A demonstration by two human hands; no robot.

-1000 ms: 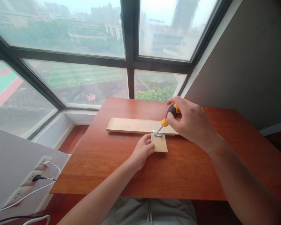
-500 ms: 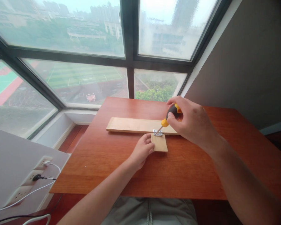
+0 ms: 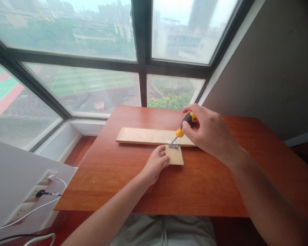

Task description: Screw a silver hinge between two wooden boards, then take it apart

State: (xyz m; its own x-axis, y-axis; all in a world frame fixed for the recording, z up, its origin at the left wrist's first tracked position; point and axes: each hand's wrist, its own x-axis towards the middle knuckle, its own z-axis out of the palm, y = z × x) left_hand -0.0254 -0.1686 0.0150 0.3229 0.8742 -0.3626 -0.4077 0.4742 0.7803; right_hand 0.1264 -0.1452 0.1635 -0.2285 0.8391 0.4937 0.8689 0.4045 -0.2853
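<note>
My right hand (image 3: 207, 131) is closed around the yellow and black handle of a screwdriver (image 3: 187, 120). Its shaft slants down to the left, and the tip meets a small silver hinge (image 3: 172, 145). The hinge spans the near edge of a long pale wooden board (image 3: 146, 136) and the far edge of a small square wooden piece (image 3: 175, 156). With thumb and fingers, my left hand (image 3: 157, 162) grips the left edge of that small piece. The right end of the long board is hidden behind my right hand.
Both boards are on a reddish-brown wooden table (image 3: 113, 184). Windows with dark frames (image 3: 142, 85) rise beyond its far edge. At lower left, wall sockets (image 3: 37, 194) hold plugs with white and black cables. A grey wall slopes on the right.
Almost nothing differs. The screwdriver handle and my right hand have shifted very slightly left, while my left hand keeps its grip on the small wooden piece.
</note>
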